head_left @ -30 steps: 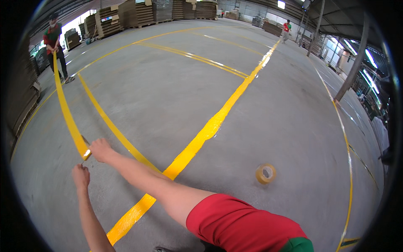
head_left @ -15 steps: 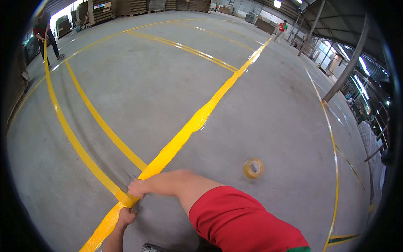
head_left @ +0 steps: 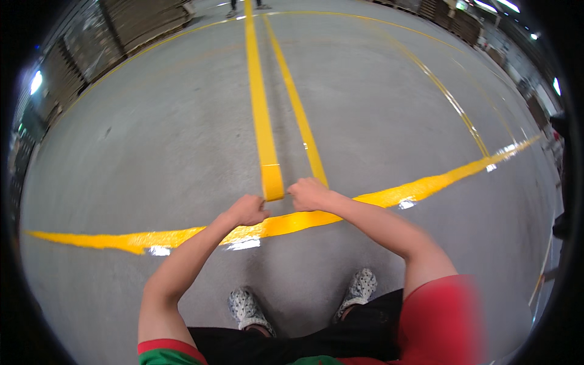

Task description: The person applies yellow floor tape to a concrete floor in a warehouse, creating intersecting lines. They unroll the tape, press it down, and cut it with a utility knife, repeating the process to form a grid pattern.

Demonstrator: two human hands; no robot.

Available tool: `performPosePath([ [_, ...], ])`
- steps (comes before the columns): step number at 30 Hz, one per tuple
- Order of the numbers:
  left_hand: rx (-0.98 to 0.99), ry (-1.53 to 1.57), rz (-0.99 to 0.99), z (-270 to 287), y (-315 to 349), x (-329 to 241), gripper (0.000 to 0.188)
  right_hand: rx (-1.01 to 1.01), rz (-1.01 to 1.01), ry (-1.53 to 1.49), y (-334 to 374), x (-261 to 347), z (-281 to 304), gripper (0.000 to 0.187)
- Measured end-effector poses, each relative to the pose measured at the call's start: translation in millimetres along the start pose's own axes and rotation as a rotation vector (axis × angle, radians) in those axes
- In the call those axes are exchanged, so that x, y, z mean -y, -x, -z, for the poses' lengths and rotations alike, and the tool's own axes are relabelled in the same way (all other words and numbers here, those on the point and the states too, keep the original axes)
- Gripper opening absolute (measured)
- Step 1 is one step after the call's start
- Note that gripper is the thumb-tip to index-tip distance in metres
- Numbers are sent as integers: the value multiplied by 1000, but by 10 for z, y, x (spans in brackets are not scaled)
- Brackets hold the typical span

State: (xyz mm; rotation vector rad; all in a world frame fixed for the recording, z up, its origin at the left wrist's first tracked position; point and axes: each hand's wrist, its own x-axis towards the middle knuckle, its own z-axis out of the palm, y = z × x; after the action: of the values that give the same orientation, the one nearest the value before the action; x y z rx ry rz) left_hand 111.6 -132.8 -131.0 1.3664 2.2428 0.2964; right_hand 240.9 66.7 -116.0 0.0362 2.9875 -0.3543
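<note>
A wide strip of yellow tape [head_left: 260,115] runs from the far side toward me, raised off the floor with a shadow beside it. Its near end hangs between my hands. My left hand [head_left: 248,210] is closed at the left edge of that end, and my right hand [head_left: 309,194] is closed at the right edge. What the fingertips pinch is small, but both meet the tape's corners. Beneath my hands, a broad yellow floor line [head_left: 298,222] with ragged, shiny edges crosses from left to right.
A narrower yellow line [head_left: 295,100] lies right of the strip. Far off, a person's feet [head_left: 232,13] stand by the strip's other end. Stacked brown material [head_left: 143,24] lines the far left. My patterned clogs [head_left: 246,309] are on the floor this side of the broad line.
My view has swung left to face along the tape strip. Both hands have shifted from low left to the middle, still at its near end. The roll of clear tape has left view.
</note>
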Motion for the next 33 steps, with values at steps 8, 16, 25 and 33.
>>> performPosePath([
  [8, 238, 97, -50, -187, 170, -330, 43, 1, -72, 9, 424, 124, -219, 19],
  [16, 252, 270, -50, -699, 307, -338, 43, -62, 6, -110, 815, 96, -613, 41],
  [25, 669, 451, -27, -1046, 426, -474, 41, 17, -196, -462, 1262, 361, -1083, 43],
  [33, 1018, 270, -60, -737, -117, -348, 66, -106, -314, -592, 1403, 375, -1252, 36],
])
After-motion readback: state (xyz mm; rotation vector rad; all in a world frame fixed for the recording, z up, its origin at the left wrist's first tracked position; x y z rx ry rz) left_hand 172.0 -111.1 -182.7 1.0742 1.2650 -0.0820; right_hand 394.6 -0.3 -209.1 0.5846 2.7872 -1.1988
